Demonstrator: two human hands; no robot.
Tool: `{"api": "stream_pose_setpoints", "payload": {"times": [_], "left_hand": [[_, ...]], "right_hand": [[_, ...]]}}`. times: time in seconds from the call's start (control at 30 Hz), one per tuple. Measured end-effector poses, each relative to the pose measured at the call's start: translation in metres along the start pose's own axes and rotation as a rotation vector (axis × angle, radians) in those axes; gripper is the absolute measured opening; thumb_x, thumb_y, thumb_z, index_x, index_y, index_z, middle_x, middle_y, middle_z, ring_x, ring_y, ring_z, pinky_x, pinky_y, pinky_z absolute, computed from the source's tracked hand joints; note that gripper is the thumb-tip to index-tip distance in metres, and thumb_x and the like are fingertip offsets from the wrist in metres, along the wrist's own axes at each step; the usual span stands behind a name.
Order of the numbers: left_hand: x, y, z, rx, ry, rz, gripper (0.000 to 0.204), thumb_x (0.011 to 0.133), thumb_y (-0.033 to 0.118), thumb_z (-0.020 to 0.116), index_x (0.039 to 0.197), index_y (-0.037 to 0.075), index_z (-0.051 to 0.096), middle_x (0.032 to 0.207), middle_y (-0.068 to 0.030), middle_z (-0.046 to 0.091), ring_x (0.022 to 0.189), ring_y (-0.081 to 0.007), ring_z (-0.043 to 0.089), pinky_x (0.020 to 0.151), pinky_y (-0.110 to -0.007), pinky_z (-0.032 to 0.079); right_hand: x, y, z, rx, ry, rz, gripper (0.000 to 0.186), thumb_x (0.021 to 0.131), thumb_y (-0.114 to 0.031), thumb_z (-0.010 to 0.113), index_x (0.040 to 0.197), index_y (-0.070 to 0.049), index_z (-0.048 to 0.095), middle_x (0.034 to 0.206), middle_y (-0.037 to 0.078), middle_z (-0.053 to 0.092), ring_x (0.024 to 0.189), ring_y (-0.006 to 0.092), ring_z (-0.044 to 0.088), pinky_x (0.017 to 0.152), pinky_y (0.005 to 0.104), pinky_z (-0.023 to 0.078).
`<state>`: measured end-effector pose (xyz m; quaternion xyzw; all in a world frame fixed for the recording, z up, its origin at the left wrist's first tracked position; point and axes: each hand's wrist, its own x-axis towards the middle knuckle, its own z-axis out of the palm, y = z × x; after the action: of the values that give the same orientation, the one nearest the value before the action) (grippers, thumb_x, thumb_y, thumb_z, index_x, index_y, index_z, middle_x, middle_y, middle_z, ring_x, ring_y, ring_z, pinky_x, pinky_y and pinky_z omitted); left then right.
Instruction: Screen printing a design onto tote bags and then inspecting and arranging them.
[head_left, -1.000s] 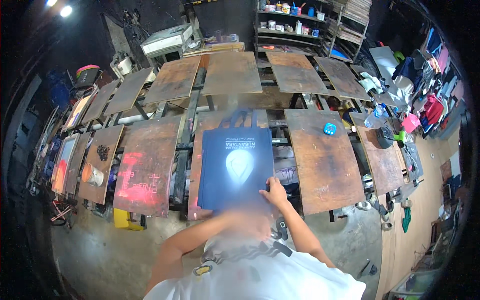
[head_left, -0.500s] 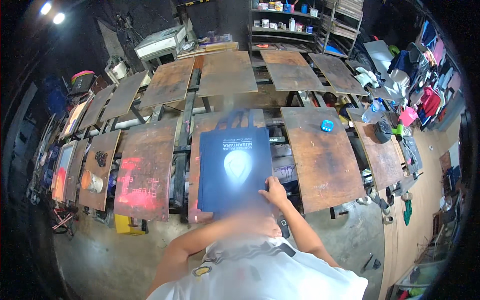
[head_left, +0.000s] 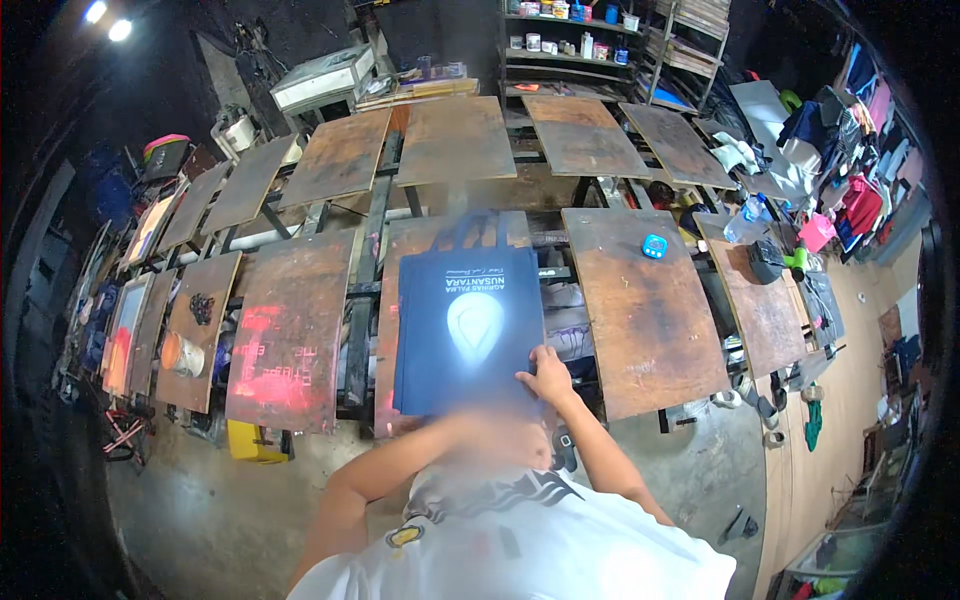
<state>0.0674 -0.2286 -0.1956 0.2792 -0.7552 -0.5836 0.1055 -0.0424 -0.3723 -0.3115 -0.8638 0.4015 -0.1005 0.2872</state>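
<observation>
on rusty board [head_left: 400, 300]: navy tote bag [head_left: 468, 330] flat, white print; right hand [head_left: 546, 376] pressing corner, left hidden.

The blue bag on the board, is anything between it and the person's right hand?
Nothing visible. The right hand rests on the near right corner of the blue bag, which lies flat on a rusty brown board.
</observation>
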Motion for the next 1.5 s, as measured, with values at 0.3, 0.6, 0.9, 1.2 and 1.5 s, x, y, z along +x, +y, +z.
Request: {"api": "stream_pose_setpoints", "payload": {"times": [0.3,0.6,0.9,1.2,1.5], "left_hand": [[0.026,-0.088,0.056,-0.021,0.211,0.004,0.052,0.104,0.047,0.041,0.138,0.010,0.056,0.148,-0.0165,0.042,0.139,-0.0355,0.032,0.117,-0.040,0.022],[0.017,-0.132,0.015,0.094,0.473,-0.252,0.042,0.099,0.041,0.054,0.107,0.004,0.071,0.113,-0.0188,0.067,0.103,-0.0290,0.064,0.090,-0.040,0.049],[-0.002,-0.178,-0.006,0.057,1.133,-0.542,0.040,0.096,0.039,0.064,0.101,-0.001,0.068,0.094,-0.0122,0.071,0.086,-0.0190,0.066,0.078,-0.033,0.052],[0.008,-0.152,-0.013,-0.451,1.293,-0.537,0.053,0.099,0.052,0.053,0.100,0.001,0.069,0.092,-0.0067,0.065,0.090,-0.0162,0.058,0.084,-0.031,0.045],[0.009,-0.162,0.006,-0.409,1.595,-0.382,0.029,0.091,0.029,0.074,0.078,0.006,0.062,0.067,0.0058,0.049,0.058,-0.0044,0.038,0.053,-0.025,0.030]], "right_hand": [[0.000,-0.002,-0.004,-0.021,-0.018,-0.006,0.053,0.075,-0.033,0.083,0.110,-0.007,0.053,0.112,0.018,0.058,0.097,0.0394,0.064,0.082,0.0480,0.053],[-0.010,0.004,-0.001,0.021,0.072,0.007,0.049,0.074,-0.028,0.084,0.108,-0.005,0.057,0.106,0.017,0.062,0.096,0.0362,0.065,0.082,0.0452,0.053],[-0.025,-0.015,-0.005,0.065,0.233,0.225,0.046,0.074,-0.023,0.083,0.107,-0.007,0.056,0.096,0.014,0.065,0.091,0.0349,0.065,0.079,0.0454,0.053],[-0.056,-0.040,0.002,0.275,0.303,-0.165,0.030,0.080,-0.011,0.073,0.108,-0.004,0.064,0.100,0.017,0.063,0.092,0.0379,0.062,0.080,0.0451,0.051],[-0.066,-0.049,0.000,0.339,0.428,-0.158,0.023,0.081,-0.013,0.072,0.101,-0.003,0.064,0.090,0.015,0.059,0.084,0.0324,0.058,0.076,0.0416,0.048]]}}
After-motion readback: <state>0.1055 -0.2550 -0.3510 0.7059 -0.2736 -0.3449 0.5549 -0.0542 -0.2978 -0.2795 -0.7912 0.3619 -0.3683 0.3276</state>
